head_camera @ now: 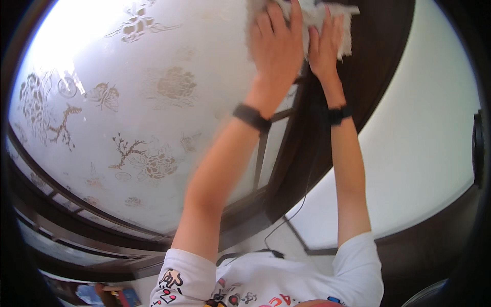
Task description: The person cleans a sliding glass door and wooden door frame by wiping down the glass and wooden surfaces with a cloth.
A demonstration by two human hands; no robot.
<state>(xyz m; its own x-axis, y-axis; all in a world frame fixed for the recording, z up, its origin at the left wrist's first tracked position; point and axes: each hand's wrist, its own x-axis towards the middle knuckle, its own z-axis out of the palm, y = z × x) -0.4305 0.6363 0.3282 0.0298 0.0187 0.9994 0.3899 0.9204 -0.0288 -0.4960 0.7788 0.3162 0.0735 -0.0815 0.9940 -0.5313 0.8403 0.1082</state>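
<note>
Near the top of the view, a white cloth [347,38] with a frayed edge lies against a dark wooden frame [379,50] and the border of a patterned frosted glass pane [215,76]. My left hand [279,46] presses on the cloth's left part, palm down with its fingers forward, slightly blurred. To the right of it, my right hand [326,51] rests on the cloth too, its fingers stretched out and its thumb apart. Part of the cloth is cut off by the top edge. A dark band circles each wrist.
Flower, branch and butterfly designs [102,96] mark the glass. Narrow panes and dark bars [261,157] border it. A pale smooth panel [422,134] fills the right side. A thin cable [305,197] hangs near my body. Several coloured items [128,297] lie low at the left.
</note>
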